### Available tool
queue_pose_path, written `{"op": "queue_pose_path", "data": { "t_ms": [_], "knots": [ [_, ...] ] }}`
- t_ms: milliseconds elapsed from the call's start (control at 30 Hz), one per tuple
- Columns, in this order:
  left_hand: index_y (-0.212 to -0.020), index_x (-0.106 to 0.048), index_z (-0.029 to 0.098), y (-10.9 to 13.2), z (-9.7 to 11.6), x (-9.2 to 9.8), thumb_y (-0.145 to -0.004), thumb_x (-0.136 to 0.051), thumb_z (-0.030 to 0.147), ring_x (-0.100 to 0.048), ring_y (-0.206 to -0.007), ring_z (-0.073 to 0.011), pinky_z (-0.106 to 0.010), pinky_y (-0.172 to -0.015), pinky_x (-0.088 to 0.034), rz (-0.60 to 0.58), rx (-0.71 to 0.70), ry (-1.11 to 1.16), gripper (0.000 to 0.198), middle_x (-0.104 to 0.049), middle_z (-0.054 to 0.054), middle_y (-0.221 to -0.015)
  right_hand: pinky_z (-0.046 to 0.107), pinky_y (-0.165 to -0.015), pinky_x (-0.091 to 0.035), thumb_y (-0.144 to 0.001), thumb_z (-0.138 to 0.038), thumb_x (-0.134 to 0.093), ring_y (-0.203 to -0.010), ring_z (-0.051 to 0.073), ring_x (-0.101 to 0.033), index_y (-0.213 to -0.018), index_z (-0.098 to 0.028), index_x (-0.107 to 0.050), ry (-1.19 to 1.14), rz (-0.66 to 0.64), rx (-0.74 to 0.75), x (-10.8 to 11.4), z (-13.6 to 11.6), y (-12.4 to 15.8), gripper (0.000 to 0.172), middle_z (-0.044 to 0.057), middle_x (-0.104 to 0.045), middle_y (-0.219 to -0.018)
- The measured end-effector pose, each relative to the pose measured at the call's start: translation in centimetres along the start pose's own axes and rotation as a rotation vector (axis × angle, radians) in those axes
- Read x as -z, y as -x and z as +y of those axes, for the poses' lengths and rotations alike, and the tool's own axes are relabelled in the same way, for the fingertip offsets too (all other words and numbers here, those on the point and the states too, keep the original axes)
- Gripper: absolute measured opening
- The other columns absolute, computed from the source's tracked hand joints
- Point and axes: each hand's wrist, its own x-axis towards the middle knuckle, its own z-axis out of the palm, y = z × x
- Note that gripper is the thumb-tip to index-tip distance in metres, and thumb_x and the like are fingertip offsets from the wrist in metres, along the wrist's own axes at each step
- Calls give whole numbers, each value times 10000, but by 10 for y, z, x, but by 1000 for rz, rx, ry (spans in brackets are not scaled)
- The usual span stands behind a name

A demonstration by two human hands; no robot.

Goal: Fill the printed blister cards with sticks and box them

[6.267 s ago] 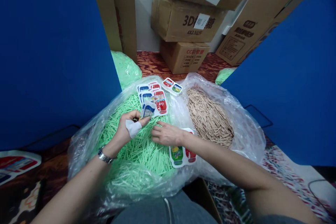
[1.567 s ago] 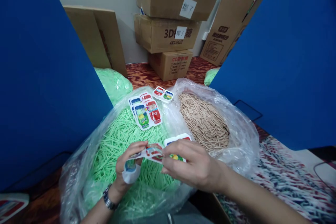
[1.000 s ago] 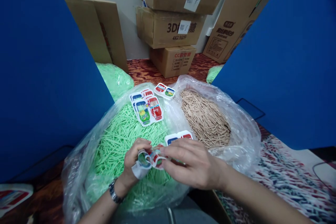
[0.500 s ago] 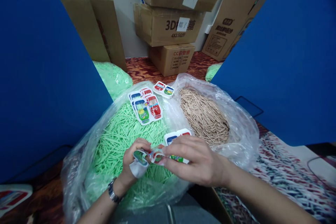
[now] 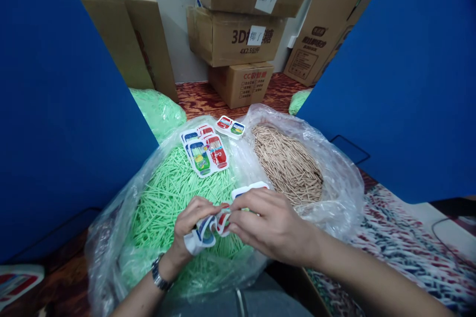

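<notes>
Between both hands, over the green sticks [image 5: 169, 183], is a bent printed packet [image 5: 203, 234] with white edges. My left hand [image 5: 191, 218] is closed on its left side, a metal watch [image 5: 159, 273] at the wrist. My right hand [image 5: 266, 220] pinches the packet's right side with fingertips bunched together. Another printed packet [image 5: 250, 188] lies behind my right hand, mostly hidden by it. Several flat packets with red and green bottle pictures [image 5: 208, 156] overlap on the green sticks. One more packet [image 5: 229, 127] rests at the bags' far edge.
Brown sticks [image 5: 288, 163] fill a clear plastic bag [image 5: 345, 183] on the right. Blue panels [image 5: 67, 124] stand at both sides. Stacked cardboard boxes [image 5: 238, 34] are at the back, with a green bag [image 5: 161, 111] at back left. A patterned cloth [image 5: 394, 237] lies at the right.
The packet between my hands has changed its bend and shows more of its blue and red print. My right hand now covers more of the packet behind it. The view has shifted slightly.
</notes>
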Motion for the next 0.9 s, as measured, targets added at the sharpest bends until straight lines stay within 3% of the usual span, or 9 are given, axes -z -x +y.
{"op": "queue_pose_path", "data": {
  "t_ms": [167, 300, 533, 733, 900],
  "knots": [
    [-994, -699, 212, 1, -3, 2, -826, -626, 202, -581, -723, -198, -359, -679, -496, 9, -59, -80, 183, -620, -48, -735, 285, -731, -464, -881, -202, -551, -826, 149, -602, -941, -176, -638, 86, -79, -92, -3, -4, 3, 109, 47, -675, -926],
    [-1005, -684, 211, -2, -2, 1, -829, -620, 201, -572, -699, -192, -349, -659, -490, 4, -120, -118, 187, -614, -46, -729, 306, -733, -455, -875, -239, -579, -850, 166, -602, -922, -189, -635, 150, -149, -62, -3, -4, 1, 89, 51, -675, -1002],
    [-1087, -647, 218, -6, -1, 4, -808, -622, 137, -557, -694, -186, -298, -602, -455, -77, -106, -134, 292, -594, -39, -743, 326, -757, -456, -874, -268, -579, -876, 173, -588, -904, -206, -630, 175, -224, -1, -5, 4, -2, 86, 46, -653, -1105],
    [-1110, -633, 211, -7, -1, 6, -811, -573, 58, -567, -696, -189, -288, -583, -441, -167, -41, -58, 341, -586, -45, -743, 336, -803, -465, -919, -294, -477, -957, 170, -583, -852, -219, -643, 116, -119, -26, -19, 14, 11, 194, 18, -617, -1200],
    [-1080, -657, 199, -11, -1, 1, -797, -608, 64, -573, -646, -171, -273, -571, -439, -189, -37, -56, 317, -591, -33, -709, 390, -881, -447, -912, -357, -503, -987, 179, -572, -899, -266, -649, 124, -162, 14, -24, 21, 20, 173, -2, -578, -1262]
  ]
}}
